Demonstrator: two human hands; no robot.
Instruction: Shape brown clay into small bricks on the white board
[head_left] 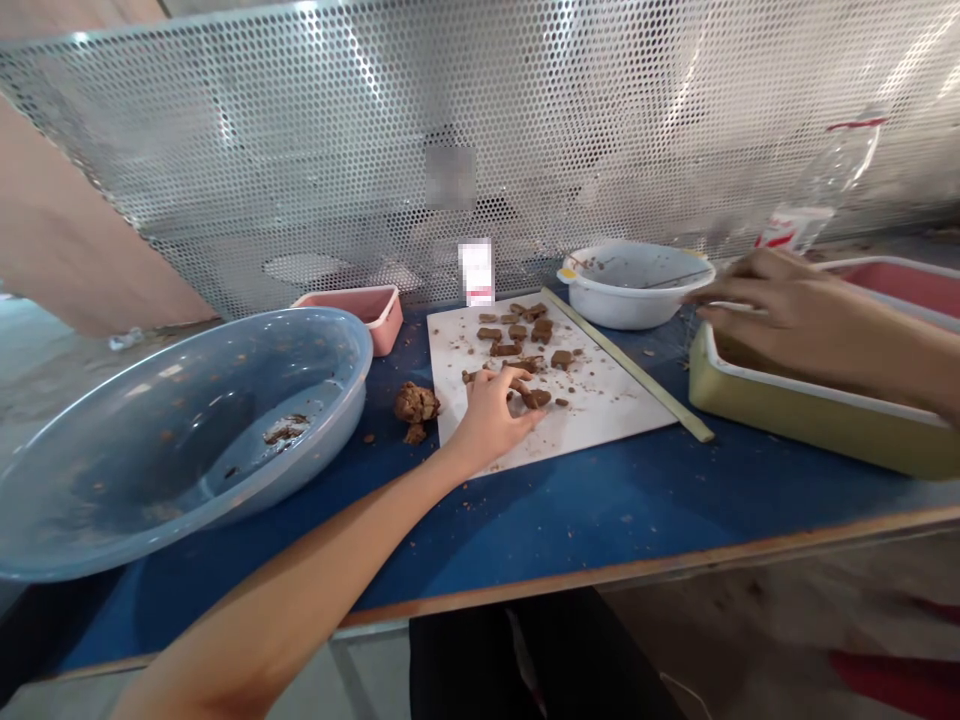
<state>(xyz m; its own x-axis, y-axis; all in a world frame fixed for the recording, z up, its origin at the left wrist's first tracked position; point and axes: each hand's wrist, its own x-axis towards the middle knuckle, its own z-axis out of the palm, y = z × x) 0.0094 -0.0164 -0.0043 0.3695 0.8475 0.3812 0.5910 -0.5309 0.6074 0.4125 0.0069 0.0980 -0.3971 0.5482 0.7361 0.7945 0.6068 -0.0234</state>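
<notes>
My left hand (495, 415) rests on the white board (600, 410), thumb and fingers curled around a brown clay piece (535, 398). Several more small molded clay pieces, such as a blocky one (561, 359), lie beyond it among crumbs. My right hand (780, 300) hovers over the near-left part of the green container (810, 430), close to the white bowl (637, 305). Motion blurs its fingers, and I cannot make out whether they hold anything. A rough brown clay lump (417, 404) sits on the blue table, left of the board.
A large blue basin (330, 440) with brown residue fills the left side. Behind it stands a pink container (386, 315). A pale green stick (637, 370) lies along the board's right edge. At the back right are a clear bottle (832, 180) and a perforated metal screen (360, 150).
</notes>
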